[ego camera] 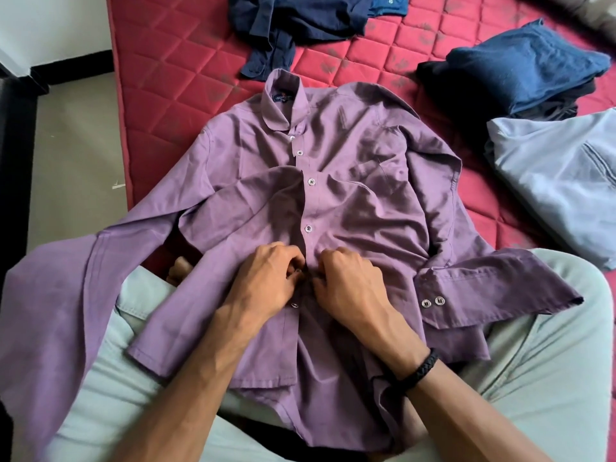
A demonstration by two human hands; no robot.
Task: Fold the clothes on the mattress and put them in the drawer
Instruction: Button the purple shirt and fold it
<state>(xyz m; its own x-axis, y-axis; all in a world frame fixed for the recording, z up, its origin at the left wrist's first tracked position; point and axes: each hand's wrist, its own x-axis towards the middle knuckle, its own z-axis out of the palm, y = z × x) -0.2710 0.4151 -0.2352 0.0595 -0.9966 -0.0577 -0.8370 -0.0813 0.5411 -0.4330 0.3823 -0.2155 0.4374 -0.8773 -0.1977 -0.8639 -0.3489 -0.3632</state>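
One purple shirt (333, 181), smooth and wrinkly, is spread front-up across my lap and the red quilted mattress (173, 61). My left hand (266, 281) and right hand (350, 285) both pinch the button placket. Around it: one crumpled navy shirt (300, 21), one folded blue stack (520, 71), one pale blue garment (560, 175).

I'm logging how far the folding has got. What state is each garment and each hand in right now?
purple shirt: spread face up, unfolded, partly buttoned
left hand: pinching the shirt's placket
right hand: pinching the shirt's placket
navy garment: crumpled, unfolded
dark blue stack: folded, piled
light blue garment: folded flat
red mattress: bare, holding the clothes
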